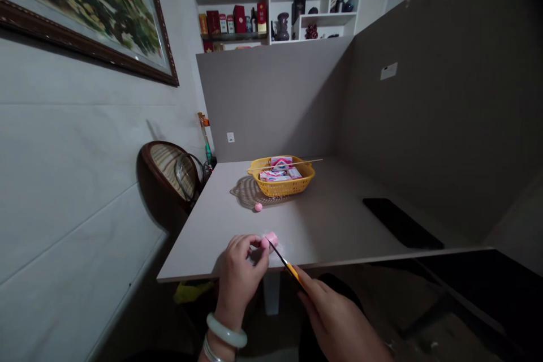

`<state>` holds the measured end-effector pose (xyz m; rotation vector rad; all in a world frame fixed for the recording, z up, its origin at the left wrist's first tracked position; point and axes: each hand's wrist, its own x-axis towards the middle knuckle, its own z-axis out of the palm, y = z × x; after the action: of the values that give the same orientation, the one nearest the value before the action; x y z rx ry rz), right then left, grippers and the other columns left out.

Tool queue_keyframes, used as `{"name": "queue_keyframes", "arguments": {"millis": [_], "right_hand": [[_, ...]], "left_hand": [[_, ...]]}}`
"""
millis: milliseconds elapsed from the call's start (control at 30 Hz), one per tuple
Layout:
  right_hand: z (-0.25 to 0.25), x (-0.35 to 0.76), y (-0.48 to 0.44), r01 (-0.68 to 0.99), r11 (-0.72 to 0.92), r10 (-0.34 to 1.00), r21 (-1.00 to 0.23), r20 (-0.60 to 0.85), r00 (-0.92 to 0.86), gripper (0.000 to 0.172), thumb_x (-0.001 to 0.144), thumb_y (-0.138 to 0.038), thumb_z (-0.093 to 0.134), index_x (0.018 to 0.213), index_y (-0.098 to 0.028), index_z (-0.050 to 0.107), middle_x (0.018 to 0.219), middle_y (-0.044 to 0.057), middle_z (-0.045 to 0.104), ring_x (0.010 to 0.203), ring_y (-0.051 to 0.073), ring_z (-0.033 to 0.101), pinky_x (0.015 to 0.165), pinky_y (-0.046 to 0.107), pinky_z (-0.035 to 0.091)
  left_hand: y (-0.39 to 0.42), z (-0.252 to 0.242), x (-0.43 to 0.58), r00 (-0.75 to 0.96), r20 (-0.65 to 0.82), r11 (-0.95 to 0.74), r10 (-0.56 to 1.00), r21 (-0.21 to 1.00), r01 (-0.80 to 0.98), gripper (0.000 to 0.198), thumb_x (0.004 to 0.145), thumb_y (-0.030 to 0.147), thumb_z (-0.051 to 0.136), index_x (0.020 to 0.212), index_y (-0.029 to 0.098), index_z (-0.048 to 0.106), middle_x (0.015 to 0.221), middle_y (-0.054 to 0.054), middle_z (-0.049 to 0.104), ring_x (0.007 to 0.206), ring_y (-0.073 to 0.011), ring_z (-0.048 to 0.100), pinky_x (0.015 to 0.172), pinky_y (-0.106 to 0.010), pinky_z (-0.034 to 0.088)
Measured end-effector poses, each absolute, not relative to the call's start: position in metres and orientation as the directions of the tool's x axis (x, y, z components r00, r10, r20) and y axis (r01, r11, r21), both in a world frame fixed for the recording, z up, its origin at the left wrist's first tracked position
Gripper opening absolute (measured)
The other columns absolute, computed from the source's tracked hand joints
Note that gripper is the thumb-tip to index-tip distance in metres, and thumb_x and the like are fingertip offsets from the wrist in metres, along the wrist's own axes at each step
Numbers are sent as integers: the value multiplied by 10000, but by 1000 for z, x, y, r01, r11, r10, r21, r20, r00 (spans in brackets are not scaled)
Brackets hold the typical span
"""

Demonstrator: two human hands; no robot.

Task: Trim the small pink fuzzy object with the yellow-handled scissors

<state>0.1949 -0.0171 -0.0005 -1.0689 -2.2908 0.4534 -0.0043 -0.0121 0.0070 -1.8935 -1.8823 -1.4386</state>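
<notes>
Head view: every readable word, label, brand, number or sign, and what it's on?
Nothing legible enough to quote.
Printed boxes in the yellow basket: pink-and-white graphics, any lettering too small and blurred.
Red boxes on the wall shelf: light marks, too small to read.
Yellow-handled blade: no lettering I can make out.

The lump (272, 237) and ball (258, 207) are pink, the knife (292, 270) yellow and black, the lattice-patterned basket (286, 188) yellow, its boxes (281, 164) white and pink, the bench (203, 237) grey, the bangle (227, 332) at bottom centre pale green
</notes>
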Motion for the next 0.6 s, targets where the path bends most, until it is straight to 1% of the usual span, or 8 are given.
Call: {"name": "queue_keyframes", "arguments": {"millis": [167,267,433,500,600], "right_hand": [[13,180,-12,595,628,777,-501,371,-508,457,933,-127,339,1306,-212,589,1025,101,739,865,200,715,766,271,534],[16,176,-10,595,644,765,-481,388,-514,463,931,-119,354,1326,-208,578,1009,103,742,846,198,717,745,262,535],[2,195,-22,599,635,772,-487,399,-495,457,937,-160,373,1332,-264,579,923,67,747,754,186,716,657,231,530],[6,193,-22,605,626,780,-492,386,-492,451,938,-155,362,1315,-252,590,915,66,746,752,183,715,664,228,523],[21,180,-13,613,619,785,-491,376,-492,439,928,-129,367,1284,-224,606,969,83,747,791,181,715,701,229,510]], "left_hand": [[-11,7,-4,-211,656,-229,725,518,824,135,896,337,582,879,216,640,853,-30,659,767,-167,596,691,-294,498],[-11,6,-5,-225,660,-219,717,519,826,125,890,330,590,880,215,640,846,-29,656,769,-172,597,693,-296,499],[-12,6,-6,-220,660,-222,718,517,827,113,883,324,602,875,220,646,859,-26,661,774,-168,604,687,-288,497],[-12,7,-4,-207,661,-240,721,518,821,118,886,326,600,876,219,648,869,-26,664,791,-166,610,700,-288,501],[-11,9,-3,-207,662,-236,720,514,825,136,887,337,602,880,211,652,856,-28,665,777,-165,613,701,-291,507]]}}
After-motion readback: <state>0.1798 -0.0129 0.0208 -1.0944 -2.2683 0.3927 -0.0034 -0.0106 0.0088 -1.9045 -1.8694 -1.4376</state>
